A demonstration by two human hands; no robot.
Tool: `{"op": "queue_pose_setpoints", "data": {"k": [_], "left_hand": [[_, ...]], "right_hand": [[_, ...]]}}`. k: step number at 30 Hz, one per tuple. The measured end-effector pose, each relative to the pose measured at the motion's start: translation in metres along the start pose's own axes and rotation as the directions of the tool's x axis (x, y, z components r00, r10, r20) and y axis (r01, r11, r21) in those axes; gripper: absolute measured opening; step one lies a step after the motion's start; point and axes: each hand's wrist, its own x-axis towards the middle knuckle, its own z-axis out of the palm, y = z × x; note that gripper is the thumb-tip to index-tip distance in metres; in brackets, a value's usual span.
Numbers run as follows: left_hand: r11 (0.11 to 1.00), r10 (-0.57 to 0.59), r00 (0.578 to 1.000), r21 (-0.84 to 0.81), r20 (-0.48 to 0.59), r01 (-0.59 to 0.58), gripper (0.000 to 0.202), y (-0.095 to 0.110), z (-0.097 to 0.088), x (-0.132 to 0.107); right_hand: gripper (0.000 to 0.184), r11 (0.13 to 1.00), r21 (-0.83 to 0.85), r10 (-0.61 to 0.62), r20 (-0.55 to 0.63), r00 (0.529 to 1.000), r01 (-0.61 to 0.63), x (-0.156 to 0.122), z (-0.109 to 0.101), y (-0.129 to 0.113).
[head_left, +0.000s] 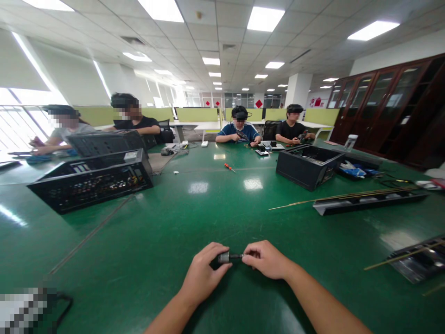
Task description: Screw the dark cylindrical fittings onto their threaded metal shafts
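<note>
My left hand point(203, 273) and my right hand point(266, 259) meet just above the green table point(208, 218), near its front edge. Between them is a small tool point(227, 257) with a silvery-grey collar and a thin dark shaft, probably a screwdriver handle with a bit. The left hand's fingers wrap around the thicker end. Thumb and fingers of the right hand pinch the thin dark end. Both forearms reach in from the bottom of the picture.
An open black computer case point(93, 178) lies at the left, another black case point(308, 167) at the right. Metal panels point(368, 202) with thin rods lie to the right. A red screwdriver point(228, 167) lies mid-table. Several people sit at the far side.
</note>
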Motion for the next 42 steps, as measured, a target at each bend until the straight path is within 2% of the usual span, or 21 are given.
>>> {"op": "queue_pose_setpoints", "data": {"k": [42], "left_hand": [[1.0, -0.014, 1.0, -0.012, -0.001, 0.014, 0.026, 0.004, -0.004, 0.002]], "right_hand": [[0.02, 0.999, -0.019, 0.03, 0.029, 0.999, -0.029, -0.005, -0.012, -0.001]]}}
